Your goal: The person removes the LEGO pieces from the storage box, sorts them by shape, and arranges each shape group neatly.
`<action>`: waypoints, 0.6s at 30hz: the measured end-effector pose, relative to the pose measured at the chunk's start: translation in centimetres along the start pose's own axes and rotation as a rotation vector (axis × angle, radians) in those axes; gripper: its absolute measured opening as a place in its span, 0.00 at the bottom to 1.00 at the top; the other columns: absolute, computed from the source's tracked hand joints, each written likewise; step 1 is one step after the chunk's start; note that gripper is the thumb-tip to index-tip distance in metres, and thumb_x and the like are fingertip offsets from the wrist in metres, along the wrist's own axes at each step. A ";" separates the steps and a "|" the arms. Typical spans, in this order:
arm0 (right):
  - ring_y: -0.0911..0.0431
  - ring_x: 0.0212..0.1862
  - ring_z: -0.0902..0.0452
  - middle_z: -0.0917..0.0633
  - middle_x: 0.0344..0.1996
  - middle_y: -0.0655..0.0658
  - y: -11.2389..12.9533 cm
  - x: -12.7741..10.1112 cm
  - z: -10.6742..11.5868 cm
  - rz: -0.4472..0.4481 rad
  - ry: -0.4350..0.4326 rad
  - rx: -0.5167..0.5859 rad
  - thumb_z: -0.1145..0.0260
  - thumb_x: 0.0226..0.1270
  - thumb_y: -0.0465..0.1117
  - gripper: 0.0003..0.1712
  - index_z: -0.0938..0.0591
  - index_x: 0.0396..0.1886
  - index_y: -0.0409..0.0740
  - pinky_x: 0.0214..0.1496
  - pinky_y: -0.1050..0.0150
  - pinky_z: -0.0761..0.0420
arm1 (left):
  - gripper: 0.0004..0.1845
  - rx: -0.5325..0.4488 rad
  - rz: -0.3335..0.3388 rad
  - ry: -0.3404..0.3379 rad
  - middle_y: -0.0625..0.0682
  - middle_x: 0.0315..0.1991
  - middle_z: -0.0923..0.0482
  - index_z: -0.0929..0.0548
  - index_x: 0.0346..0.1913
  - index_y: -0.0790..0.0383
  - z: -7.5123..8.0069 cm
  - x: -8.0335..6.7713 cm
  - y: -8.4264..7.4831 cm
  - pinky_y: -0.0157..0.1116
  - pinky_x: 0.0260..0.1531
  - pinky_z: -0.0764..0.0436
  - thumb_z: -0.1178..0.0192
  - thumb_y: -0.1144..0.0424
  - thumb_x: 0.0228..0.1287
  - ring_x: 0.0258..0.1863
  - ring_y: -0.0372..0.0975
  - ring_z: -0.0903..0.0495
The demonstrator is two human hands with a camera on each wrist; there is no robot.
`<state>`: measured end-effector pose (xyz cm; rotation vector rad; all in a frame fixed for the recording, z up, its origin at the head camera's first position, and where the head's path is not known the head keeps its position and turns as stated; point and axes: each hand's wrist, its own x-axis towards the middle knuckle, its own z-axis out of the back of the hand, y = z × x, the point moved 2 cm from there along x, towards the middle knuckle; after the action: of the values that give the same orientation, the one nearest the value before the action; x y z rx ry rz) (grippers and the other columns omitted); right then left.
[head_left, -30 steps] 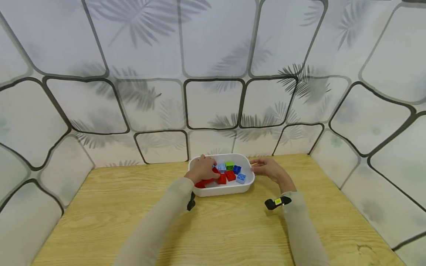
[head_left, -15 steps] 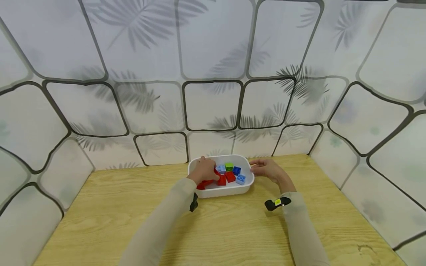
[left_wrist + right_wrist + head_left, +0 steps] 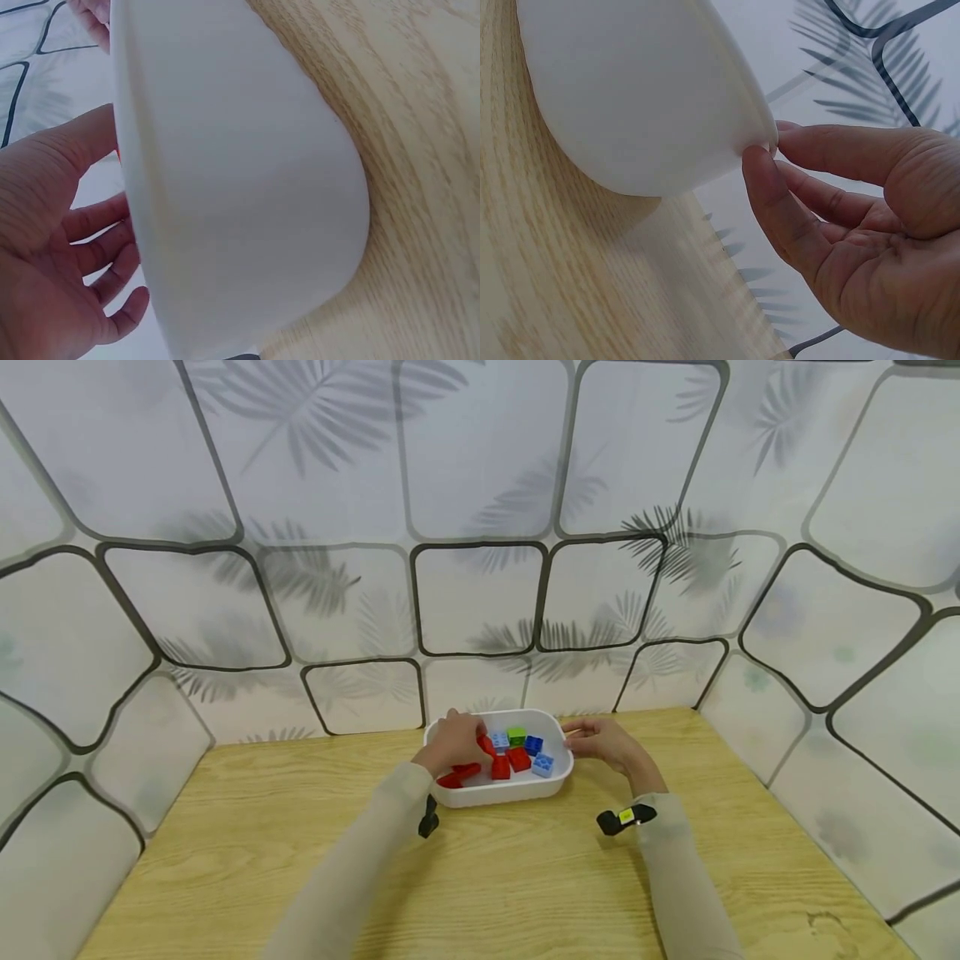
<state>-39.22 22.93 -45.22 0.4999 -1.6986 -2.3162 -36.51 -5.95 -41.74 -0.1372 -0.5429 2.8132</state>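
A white plastic tray (image 3: 517, 790) with rounded corners stands on the table, holding toy building bricks. My left hand (image 3: 453, 743) reaches over its left end, down among red pieces. A red piece (image 3: 486, 746) shows at its fingertips; whether they pinch it is hidden. In the left wrist view the tray wall covers the tips of the left hand (image 3: 52, 240). My right hand (image 3: 606, 743) pinches the tray's right rim between thumb and finger, plain in the right wrist view on the right hand (image 3: 855, 225). Red pieces (image 3: 457, 775) lie below the left hand.
Inside the tray are a green brick (image 3: 516, 737), a dark blue brick (image 3: 533, 744), light blue bricks (image 3: 543, 765) and red bricks (image 3: 518, 758). The wooden table (image 3: 525, 877) extends toward me. A patterned wall (image 3: 480, 602) rises close behind the tray.
My left hand shifts slightly within the tray's left end, lately a little left and up, uncovering more of the red pieces below it. The right hand stays at the rim.
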 end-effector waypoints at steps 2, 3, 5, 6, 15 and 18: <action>0.58 0.45 0.14 0.18 0.57 0.25 0.0 0.1 0.0 -0.004 -0.001 -0.001 0.35 0.72 0.32 0.29 0.29 0.68 0.26 0.59 0.48 0.18 | 0.23 -0.007 -0.028 -0.023 0.51 0.47 0.17 0.16 0.51 0.57 0.2 -0.1 0.3 0.44 0.49 0.27 0.24 0.51 0.55 0.48 0.45 0.30; 0.58 0.45 0.14 0.18 0.57 0.25 0.0 0.1 0.0 -0.005 -0.001 -0.002 0.35 0.72 0.32 0.29 0.29 0.68 0.26 0.59 0.48 0.17 | 0.24 -0.012 -0.044 -0.036 0.51 0.47 0.17 0.16 0.51 0.57 0.4 -0.2 0.4 0.45 0.50 0.27 0.24 0.51 0.55 0.48 0.46 0.30; 0.58 0.45 0.14 0.19 0.57 0.25 -0.1 0.1 0.0 -0.008 -0.001 0.000 0.35 0.72 0.32 0.29 0.29 0.68 0.26 0.59 0.49 0.17 | 0.24 -0.031 -0.083 -0.072 0.52 0.47 0.16 0.16 0.51 0.58 0.7 -0.4 0.7 0.49 0.53 0.27 0.23 0.51 0.54 0.49 0.47 0.29; 0.58 0.45 0.14 0.19 0.57 0.25 -0.1 0.2 0.0 -0.008 -0.001 0.001 0.35 0.72 0.32 0.29 0.29 0.68 0.26 0.59 0.49 0.17 | 0.24 -0.042 -0.104 -0.090 0.52 0.48 0.16 0.16 0.51 0.58 0.8 -0.5 0.8 0.50 0.55 0.28 0.23 0.52 0.55 0.50 0.47 0.29; 0.58 0.44 0.15 0.18 0.54 0.26 -0.1 0.2 0.1 0.005 -0.002 0.018 0.36 0.72 0.31 0.28 0.29 0.68 0.25 0.55 0.54 0.15 | 0.26 -0.069 -0.237 -0.276 0.55 0.48 0.16 0.17 0.53 0.61 2.6 -2.7 2.0 0.50 0.54 0.26 0.22 0.53 0.55 0.49 0.49 0.27; 0.59 0.43 0.15 0.14 0.48 0.33 -0.1 0.1 0.1 0.009 0.003 0.019 0.36 0.72 0.31 0.28 0.30 0.68 0.24 0.53 0.57 0.14 | 0.27 -0.062 -0.261 -0.326 0.56 0.49 0.18 0.18 0.54 0.62 2.9 -3.6 2.7 0.52 0.54 0.26 0.23 0.53 0.56 0.51 0.50 0.27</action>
<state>-39.35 22.98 -45.32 0.4979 -1.7193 -2.2937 -34.09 -10.38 -39.93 0.3612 -0.6654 2.5740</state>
